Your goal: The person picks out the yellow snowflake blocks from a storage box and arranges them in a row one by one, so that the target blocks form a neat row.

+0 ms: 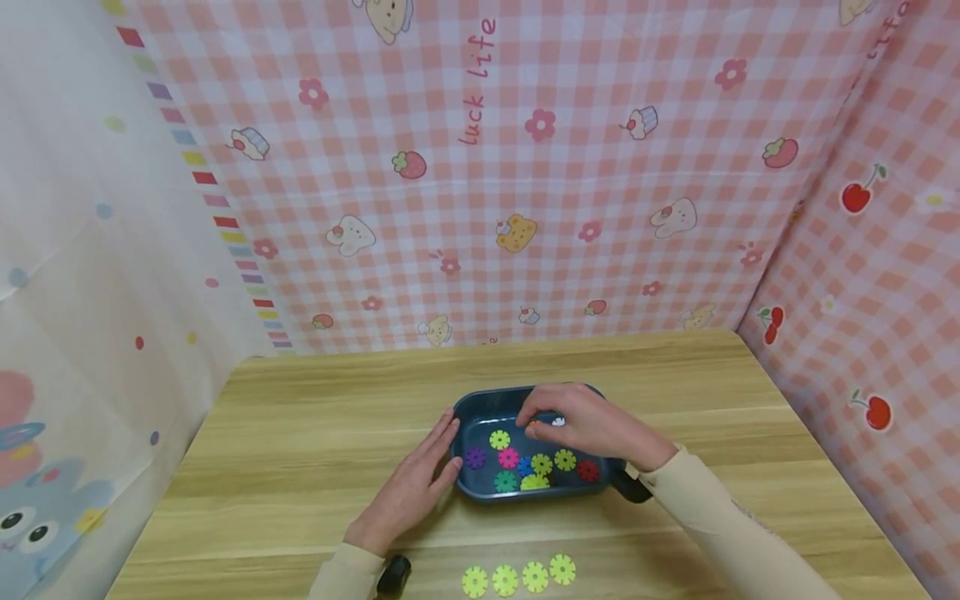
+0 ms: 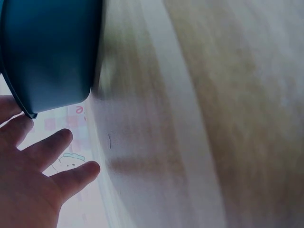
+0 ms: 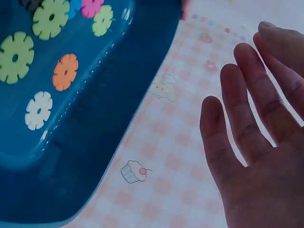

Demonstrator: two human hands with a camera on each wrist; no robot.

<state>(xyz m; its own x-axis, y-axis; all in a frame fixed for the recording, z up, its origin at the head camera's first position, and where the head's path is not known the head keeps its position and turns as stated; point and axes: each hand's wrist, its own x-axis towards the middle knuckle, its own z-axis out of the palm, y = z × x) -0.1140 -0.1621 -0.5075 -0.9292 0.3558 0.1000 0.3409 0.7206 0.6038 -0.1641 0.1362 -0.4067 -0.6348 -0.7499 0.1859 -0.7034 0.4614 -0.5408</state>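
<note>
A dark blue tray [image 1: 480, 406] sits on the table, with several notched plastic discs inside: a purple one [image 1: 476, 457], a pink one [image 1: 508, 457], a red one [image 1: 588, 471] and yellow-green ones [image 1: 499, 440] among them. My left hand [image 1: 412, 483] touches the tray's left side with straight fingers. Above the tray's far right part hovers my right hand [image 1: 573, 421], fingers bent loosely and nothing visible in them. In the right wrist view, the orange disc [image 3: 65, 72] and white disc [image 3: 38, 110] lie flat on the tray floor.
Several yellow-green discs [image 1: 505, 581] lie in a row on the wooden table [image 1: 315, 442], near its front edge. A checked pink cloth [image 1: 480, 192] hangs behind the table. Dark wrist cameras [image 1: 393, 575] sit at both wrists.
</note>
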